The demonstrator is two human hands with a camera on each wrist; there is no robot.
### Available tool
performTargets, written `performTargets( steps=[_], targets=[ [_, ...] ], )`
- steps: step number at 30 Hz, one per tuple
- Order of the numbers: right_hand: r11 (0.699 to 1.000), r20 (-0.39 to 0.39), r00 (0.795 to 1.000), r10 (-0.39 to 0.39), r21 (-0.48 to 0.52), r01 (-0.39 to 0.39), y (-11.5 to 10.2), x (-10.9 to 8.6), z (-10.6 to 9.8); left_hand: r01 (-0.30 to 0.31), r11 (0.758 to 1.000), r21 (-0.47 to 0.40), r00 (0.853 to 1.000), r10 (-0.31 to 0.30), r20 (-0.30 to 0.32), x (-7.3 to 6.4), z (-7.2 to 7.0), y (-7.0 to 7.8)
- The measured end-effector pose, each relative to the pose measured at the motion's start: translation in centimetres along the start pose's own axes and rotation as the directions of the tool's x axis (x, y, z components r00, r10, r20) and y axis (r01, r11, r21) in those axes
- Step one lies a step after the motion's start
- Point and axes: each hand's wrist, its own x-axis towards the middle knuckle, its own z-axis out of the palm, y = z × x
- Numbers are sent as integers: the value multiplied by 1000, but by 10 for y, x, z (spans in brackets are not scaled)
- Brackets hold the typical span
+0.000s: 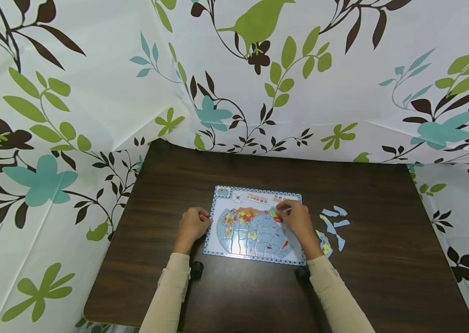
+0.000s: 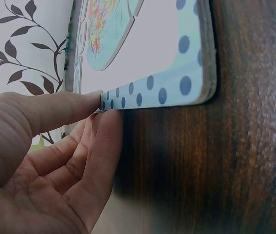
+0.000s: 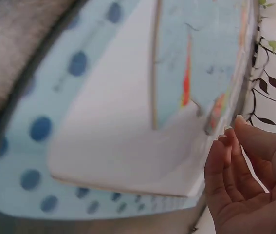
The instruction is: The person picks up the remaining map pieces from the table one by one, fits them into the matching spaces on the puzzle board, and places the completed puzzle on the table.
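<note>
A world map jigsaw puzzle (image 1: 234, 240) lies on the table in a board with a blue dotted border (image 2: 162, 95). My left hand (image 1: 192, 226) pinches the board's left edge, thumb on the border and a finger beneath it, as the left wrist view shows. Over the map's upper right is my right hand (image 1: 296, 219), fingertips beside a green and red map piece (image 1: 275, 214). In the right wrist view the right hand (image 3: 247, 170) has loosely bent fingers, the thumb close to the fingertips and nothing visible between them. The palm hides part of the board's right side.
Several loose puzzle pieces (image 1: 329, 226), mostly pale blue with some green and yellow, lie right of the board beside the right forearm. The dark wooden table (image 1: 384, 277) meets a leaf-patterned curtain (image 1: 259, 129) at its far and left sides.
</note>
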Motion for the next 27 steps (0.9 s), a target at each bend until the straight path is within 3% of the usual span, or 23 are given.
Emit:
performTargets(
  steps=[8,19,27],
  targets=[
    [1000,-57,998,-19,-13,18,-1,-4,-25,-6,1000,-4,1000,6,-8,0,0,0],
    [999,-82,996,-33,-18,32,30,-23,-58,-8,1000,-1,1000,8,-6,0,0,0],
    [1000,-116,993,14,-13,-16,48,-37,-78,-13,1000,5,1000,13,-3,0,0,-1]
  ],
)
